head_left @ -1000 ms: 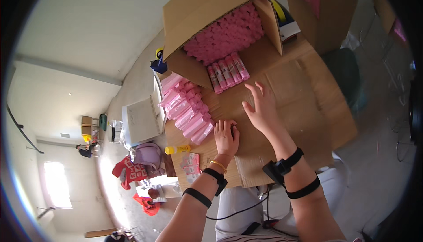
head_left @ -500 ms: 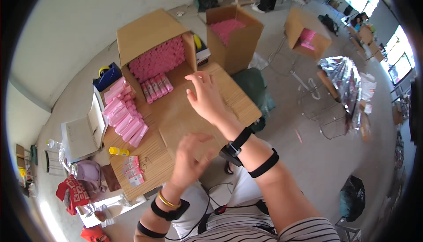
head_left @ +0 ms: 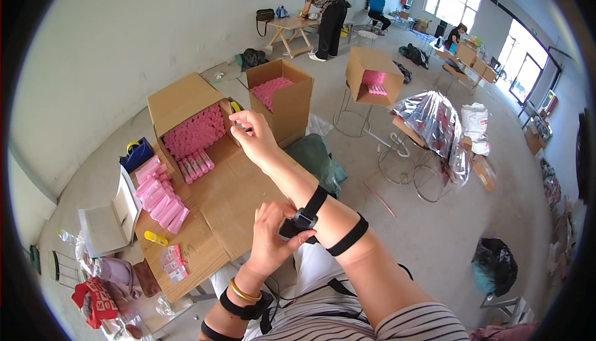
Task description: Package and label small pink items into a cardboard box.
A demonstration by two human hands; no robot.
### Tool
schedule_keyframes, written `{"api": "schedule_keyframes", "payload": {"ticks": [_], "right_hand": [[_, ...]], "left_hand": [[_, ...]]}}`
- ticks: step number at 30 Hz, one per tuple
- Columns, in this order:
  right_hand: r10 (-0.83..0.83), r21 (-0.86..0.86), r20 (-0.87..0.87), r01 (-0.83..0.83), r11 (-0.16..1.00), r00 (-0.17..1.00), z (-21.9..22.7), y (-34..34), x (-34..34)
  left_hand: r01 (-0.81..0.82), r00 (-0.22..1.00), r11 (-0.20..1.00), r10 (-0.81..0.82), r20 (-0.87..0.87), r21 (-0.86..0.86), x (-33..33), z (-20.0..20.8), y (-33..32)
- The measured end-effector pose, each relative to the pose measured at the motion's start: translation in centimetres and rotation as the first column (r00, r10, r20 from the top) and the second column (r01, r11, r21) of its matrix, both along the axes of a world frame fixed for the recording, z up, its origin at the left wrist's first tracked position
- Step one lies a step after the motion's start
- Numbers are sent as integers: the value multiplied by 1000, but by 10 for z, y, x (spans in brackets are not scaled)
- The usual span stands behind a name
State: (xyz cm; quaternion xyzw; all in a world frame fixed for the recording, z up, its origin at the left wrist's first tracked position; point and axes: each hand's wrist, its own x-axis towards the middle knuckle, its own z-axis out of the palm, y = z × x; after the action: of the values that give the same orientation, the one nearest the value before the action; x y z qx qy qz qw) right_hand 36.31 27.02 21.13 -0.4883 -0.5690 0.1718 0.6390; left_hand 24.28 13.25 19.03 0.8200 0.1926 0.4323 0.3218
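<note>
Left hand [head_left: 271,241] grip clamped on black wristband [head_left: 304,218], apparently adjusting it; right hand [head_left: 256,137] grip apart, empty; next move likely calls for steadiness.

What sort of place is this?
It looks like a workshop for packing, though I can't be sure. A cardboard box full of pink rolls sits on a wooden table, and farther back a person bends over another table.
</note>
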Motion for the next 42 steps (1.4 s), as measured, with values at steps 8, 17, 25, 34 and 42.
{"api": "schedule_keyframes", "payload": {"ticks": [8, 17, 25, 34, 42], "right_hand": [[-162, 324, 196, 92, 941, 967, 53, -45, -14], [-392, 433, 879, -109, 895, 270, 59, -100, -50], [431, -234, 736, -401, 885, 522, 42, -200, -52], [477, -151, 690, -536, 831, 544, -10, -153, -53], [418, -145, 700, -459, 877, 578, -31, -129, -3]], "left_hand": [[68, 997, 995, -71, 37, 78, -14, 10, -18], [-222, 973, 934, 230, 3, 280, -68, 81, -45], [159, 895, 986, -127, -428, 40, -30, 126, -41], [255, 825, 900, -393, -406, -352, -35, 125, -32], [227, 917, 934, -109, -383, 278, -11, 123, -16]]}}
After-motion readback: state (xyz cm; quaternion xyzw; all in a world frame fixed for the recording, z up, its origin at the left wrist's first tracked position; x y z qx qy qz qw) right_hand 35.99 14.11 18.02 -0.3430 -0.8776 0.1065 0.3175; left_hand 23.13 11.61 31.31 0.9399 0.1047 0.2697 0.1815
